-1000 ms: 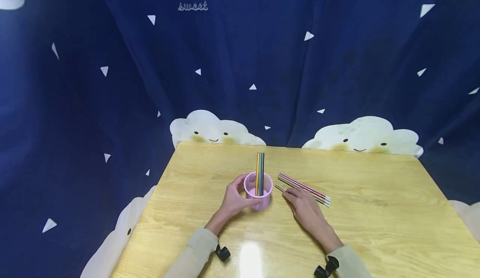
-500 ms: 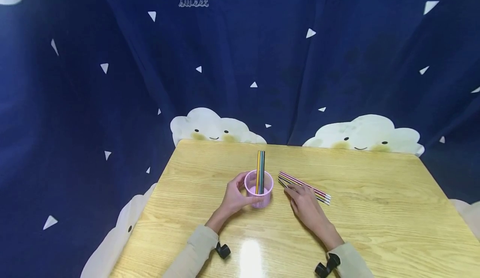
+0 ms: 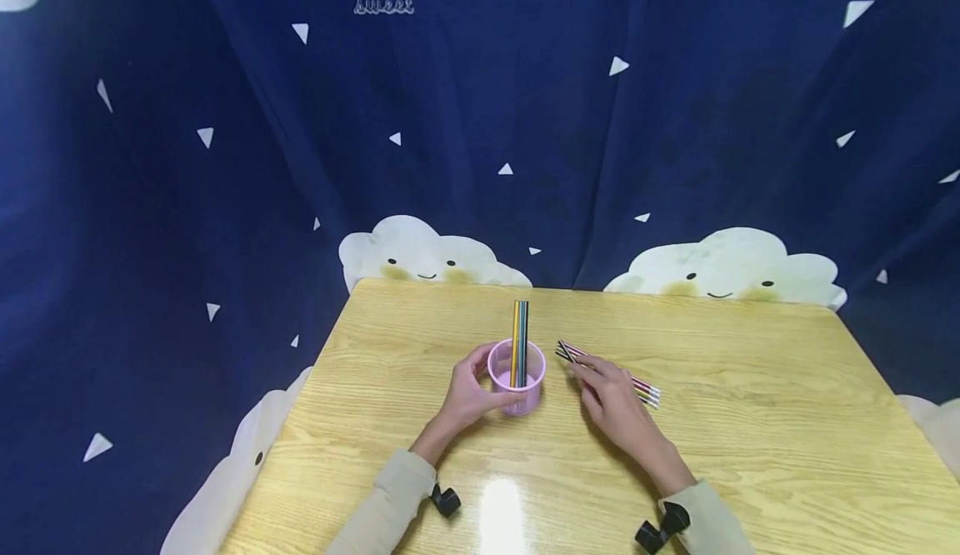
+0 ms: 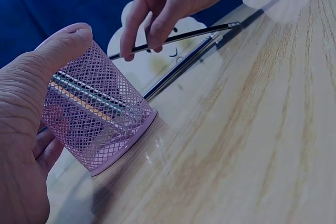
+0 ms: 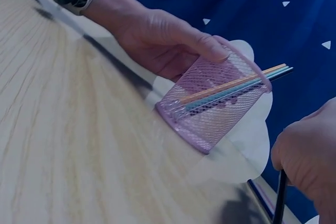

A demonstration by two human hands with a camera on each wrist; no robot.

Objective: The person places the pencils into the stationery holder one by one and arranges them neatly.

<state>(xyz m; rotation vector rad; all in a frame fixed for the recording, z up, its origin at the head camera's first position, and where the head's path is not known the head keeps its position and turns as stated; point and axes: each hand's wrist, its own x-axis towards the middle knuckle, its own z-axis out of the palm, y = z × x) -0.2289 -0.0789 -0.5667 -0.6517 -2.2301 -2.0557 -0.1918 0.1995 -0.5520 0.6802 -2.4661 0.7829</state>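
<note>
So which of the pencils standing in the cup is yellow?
In the head view, the leftmost pencil in the cup is the yellow one; the teal pencil and black pencil stand to its right.

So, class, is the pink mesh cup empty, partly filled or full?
Partly filled: a few pencils stand in the pink mesh cup, with bare space beside them.

Loc.: homelike rm., exact type unclear, per navy curtain [image 3: 480, 80] w/ smiling-cloud print [image 3: 738, 265] behind lt. wood tabletop [image 3: 750, 422].
</note>
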